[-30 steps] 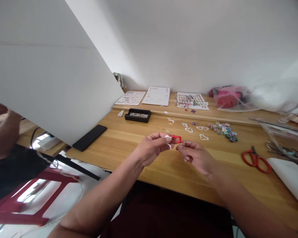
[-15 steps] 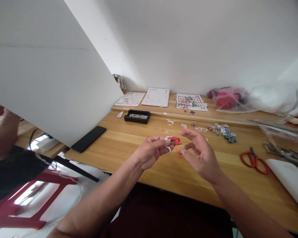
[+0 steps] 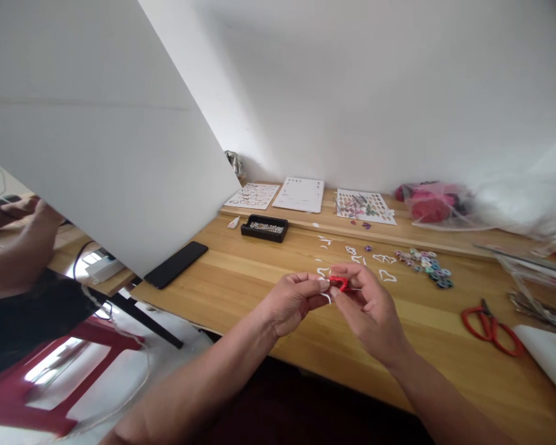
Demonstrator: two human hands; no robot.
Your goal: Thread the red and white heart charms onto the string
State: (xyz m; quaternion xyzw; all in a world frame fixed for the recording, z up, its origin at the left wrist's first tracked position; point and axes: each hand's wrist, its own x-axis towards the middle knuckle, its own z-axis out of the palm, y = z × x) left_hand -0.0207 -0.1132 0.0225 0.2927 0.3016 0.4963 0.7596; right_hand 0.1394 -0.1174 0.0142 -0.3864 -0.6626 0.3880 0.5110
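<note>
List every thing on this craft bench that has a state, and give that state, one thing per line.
Left hand: pinched shut on the red piece.
Right hand: fingertips closed on the red piece.
Red piece: held between both hands, above the table.
Red scissors: lying flat, untouched.
Black tray: open, holds small beads.
Phone: screen dark, lying flat.
Coloured rings: loose in a cluster.

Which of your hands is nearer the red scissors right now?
Right. The right hand is beside the left hand over the table's middle, on the side toward the red scissors lying off to its right.
</note>
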